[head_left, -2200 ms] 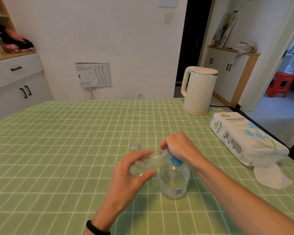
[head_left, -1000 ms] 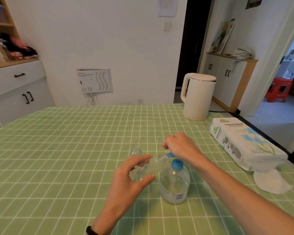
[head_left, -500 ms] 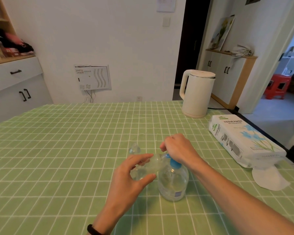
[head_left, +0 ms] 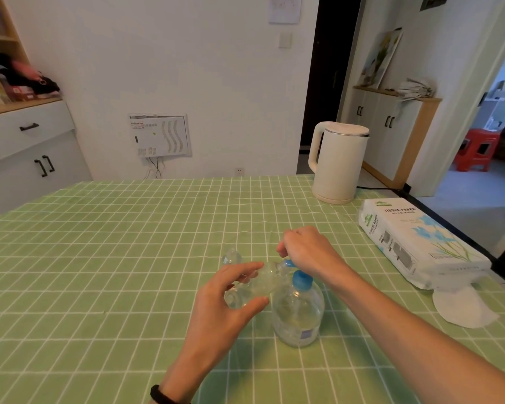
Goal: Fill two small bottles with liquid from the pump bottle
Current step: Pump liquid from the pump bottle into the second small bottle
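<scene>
Two hands, three bottles.

- Left hand (head_left: 225, 310): my thumb and fingers are curled round a clear small bottle (head_left: 260, 282), which I hold tilted almost on its side above the counter (head_left: 99, 258), mouth up against the blue spout (head_left: 287, 263). My fingers cover part of its body. I cannot make out the liquid level through the clear plastic. A dark wristband (head_left: 164, 396) is cut off by the bottom edge.
- Right hand (head_left: 306, 252): my fingers are curled down over the top of the pump bottle (head_left: 298, 313). The hand hides the pump head, so only the spout tip and blue collar (head_left: 302, 279) show.
- Pump bottle: clear and upright on the counter, just beside my left hand. Its label is too small to read.
- Second bottle (head_left: 232, 256): clear, on the counter just beyond my left fingers, which partly hide it. Hard to make out, and I cannot tell whether it has a cap.
- Kettle (head_left: 337, 161): white, at the far right corner.
- Tissue pack (head_left: 417, 243): near the right edge, with a loose tissue (head_left: 467, 309) sticking out from under it.
</scene>
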The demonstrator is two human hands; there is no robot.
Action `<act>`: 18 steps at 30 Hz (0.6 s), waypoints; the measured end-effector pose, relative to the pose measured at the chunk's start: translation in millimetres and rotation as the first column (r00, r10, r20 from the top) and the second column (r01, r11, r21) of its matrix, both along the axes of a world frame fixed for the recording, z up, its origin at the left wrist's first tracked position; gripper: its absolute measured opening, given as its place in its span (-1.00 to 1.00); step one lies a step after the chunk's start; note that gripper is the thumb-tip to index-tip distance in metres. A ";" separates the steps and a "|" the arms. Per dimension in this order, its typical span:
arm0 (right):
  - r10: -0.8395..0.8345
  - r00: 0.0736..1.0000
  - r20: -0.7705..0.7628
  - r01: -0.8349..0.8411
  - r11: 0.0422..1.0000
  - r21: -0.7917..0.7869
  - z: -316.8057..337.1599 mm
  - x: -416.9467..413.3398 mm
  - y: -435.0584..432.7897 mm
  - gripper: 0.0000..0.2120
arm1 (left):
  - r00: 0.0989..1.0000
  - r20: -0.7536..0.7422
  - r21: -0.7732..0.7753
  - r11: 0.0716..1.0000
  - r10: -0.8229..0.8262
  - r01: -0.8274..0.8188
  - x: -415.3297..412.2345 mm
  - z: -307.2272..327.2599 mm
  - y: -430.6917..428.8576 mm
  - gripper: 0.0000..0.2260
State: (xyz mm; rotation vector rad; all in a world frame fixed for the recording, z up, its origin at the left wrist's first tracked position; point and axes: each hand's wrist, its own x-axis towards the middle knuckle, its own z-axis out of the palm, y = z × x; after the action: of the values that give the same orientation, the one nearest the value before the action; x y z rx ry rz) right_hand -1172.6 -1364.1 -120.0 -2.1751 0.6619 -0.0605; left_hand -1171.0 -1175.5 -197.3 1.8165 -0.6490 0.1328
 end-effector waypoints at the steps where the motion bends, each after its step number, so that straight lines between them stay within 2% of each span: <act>1: -0.005 1.000 0.000 0.005 1.000 0.006 -0.6 -0.2 0.0 -0.61 | 1.000 0.001 -0.002 1.000 0.000 0.000 0.2 -0.1 -0.4 -0.52; 10: -0.003 1.000 0.004 0.003 1.000 0.010 -9.0 -2.8 3.2 -0.67 | 1.000 -0.012 0.010 1.000 -0.002 0.002 1.5 -7.4 -0.6 -0.52; 18: -0.008 1.000 0.010 0.008 1.000 -0.001 0.4 -1.3 0.1 -0.59 | 1.000 -0.013 0.014 1.000 0.010 -0.010 1.1 -4.0 2.5 -0.52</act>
State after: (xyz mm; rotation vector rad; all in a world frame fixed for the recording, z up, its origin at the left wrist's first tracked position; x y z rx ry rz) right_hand -1173.9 -1364.1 -119.6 -2.1715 0.6654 -0.0759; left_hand -1169.8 -1172.9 -201.3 1.8331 -0.6332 0.1236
